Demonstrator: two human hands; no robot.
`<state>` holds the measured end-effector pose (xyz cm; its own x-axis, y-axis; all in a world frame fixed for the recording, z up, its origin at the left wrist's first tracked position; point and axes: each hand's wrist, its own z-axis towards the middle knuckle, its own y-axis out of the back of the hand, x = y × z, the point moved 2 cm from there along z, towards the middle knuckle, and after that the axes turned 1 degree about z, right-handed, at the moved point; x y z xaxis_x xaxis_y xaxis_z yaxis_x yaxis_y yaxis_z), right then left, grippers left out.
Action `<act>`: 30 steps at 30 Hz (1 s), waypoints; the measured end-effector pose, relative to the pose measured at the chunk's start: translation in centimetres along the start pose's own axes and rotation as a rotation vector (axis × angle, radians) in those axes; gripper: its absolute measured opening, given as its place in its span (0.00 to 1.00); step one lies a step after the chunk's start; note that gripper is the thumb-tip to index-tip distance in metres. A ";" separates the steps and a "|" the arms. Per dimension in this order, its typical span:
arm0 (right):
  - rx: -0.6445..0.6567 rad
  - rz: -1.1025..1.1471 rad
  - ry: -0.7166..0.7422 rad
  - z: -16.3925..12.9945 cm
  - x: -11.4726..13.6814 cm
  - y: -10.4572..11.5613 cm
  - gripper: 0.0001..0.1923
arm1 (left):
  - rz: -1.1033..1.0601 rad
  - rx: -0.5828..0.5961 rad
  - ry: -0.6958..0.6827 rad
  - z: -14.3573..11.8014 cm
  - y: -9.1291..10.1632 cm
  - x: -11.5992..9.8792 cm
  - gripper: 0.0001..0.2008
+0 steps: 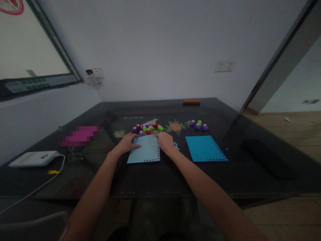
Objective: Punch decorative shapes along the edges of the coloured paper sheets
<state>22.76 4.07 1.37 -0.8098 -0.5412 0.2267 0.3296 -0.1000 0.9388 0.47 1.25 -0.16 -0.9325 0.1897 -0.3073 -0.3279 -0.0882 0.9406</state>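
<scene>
A pale blue sheet (144,152) lies on the dark table in front of me, with small dark marks along its right and lower edges. My left hand (128,142) holds its upper left corner, thumb stretched across the paper. At the upper right corner, the curled fingers of my right hand (165,140) grip the sheet; their tips are partly hidden. Just beyond the paper stands a cluster of small purple, red and green eye-topped pieces (149,128). Some tiny blue and white bits (176,145) lie beside my right wrist.
A brighter blue sheet (205,149) with dots along two edges lies to the right, and more purple and green pieces (198,126) stand behind it. Further right is a long black object (268,157). A white device (35,159) with a cable and a blurred pink item (80,135) are left.
</scene>
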 end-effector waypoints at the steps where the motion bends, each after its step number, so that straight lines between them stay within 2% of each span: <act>1: -0.003 0.005 0.005 0.0 0.0 0.0 0.16 | -0.001 0.000 0.005 0.0 0.0 0.0 0.28; 6: -0.027 0.025 0.025 -0.1 0.0 0.0 0.19 | 0.001 -0.002 0.001 0.0 0.0 0.0 0.27; 11: 0.007 0.002 0.015 -0.1 0.0 0.1 0.19 | 0.001 -0.010 -0.005 0.0 -0.1 0.1 0.28; 22: -0.100 0.009 0.023 0.0 0.0 -0.3 0.09 | -0.006 -0.006 -0.001 0.0 0.2 -0.3 0.27; 30: -0.059 0.131 -0.028 0.1 -0.2 -0.4 0.09 | -0.050 -0.030 0.015 -0.1 0.3 0.0 0.27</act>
<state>22.77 4.36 1.00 -0.7708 -0.5293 0.3546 0.4609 -0.0790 0.8839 0.37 1.09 0.11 -0.9170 0.1803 -0.3559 -0.3782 -0.1083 0.9194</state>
